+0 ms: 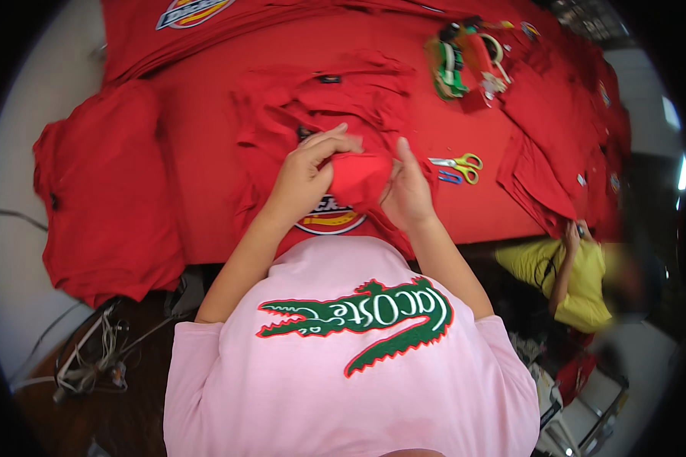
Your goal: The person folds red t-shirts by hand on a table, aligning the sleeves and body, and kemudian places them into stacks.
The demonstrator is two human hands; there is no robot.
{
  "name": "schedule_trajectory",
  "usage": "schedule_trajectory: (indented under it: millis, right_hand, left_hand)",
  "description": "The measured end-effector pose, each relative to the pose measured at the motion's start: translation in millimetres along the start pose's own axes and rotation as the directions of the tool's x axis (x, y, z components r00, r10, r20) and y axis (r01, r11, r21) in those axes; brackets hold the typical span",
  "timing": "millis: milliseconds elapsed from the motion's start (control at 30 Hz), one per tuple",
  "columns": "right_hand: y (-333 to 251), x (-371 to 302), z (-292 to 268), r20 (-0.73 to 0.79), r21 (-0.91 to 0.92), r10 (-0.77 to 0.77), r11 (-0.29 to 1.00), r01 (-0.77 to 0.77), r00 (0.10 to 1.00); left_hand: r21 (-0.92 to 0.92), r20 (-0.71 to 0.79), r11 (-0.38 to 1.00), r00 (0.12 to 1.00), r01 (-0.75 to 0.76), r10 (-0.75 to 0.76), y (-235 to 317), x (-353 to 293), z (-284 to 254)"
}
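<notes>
Your left hand (pixel 312 167) has its fingers grasping a bunched fold of the red shirt (pixel 362 179); your right hand (pixel 410 186) touches the fold's other side, thumb raised, its fingers partly hidden, so you cannot tell whether they grip. The shirt lies at the middle of the table's (pixel 206 190) near edge. Yellow-handled scissors (pixel 457 163) lie just right of your right hand; a red garment pile (pixel 103 190) covers the near-left corner.
</notes>
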State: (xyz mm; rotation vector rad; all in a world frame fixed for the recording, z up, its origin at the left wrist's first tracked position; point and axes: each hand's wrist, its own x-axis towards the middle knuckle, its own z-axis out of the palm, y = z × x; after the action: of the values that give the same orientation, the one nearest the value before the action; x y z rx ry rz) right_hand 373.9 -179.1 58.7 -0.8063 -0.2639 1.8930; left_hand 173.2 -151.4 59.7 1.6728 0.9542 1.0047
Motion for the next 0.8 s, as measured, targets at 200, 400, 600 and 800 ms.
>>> schedule_trajectory:
  millis: [200,400,600,800]
  right_hand:
    - [-54,-10,-134,0.075,-0.917,-0.572,-0.362,-0.169,0.816]
    - [-53,-44,-224,0.372,-0.666,-0.561,-0.716,-0.209,0.74]
    - [-42,-16,-195,-0.036,-0.989,-0.804,0.115,0.096,0.593]
    - [-5,-30,-15,0.164,-0.75,-0.316,0.575,0.326,0.934]
  left_hand:
    - [-0.112,0.089,0.962,0.966,0.251,-0.242,-8,-10,7]
    - [-0.221,0.01,0.974,0.999,0.051,-0.05,-5,-9,6]
    - [0.138,-0.028,0.979,0.988,0.153,-0.151,8,-17,0]
    - [0.431,-0.162,0.891,0.983,0.145,-0.081,27,-25,2]
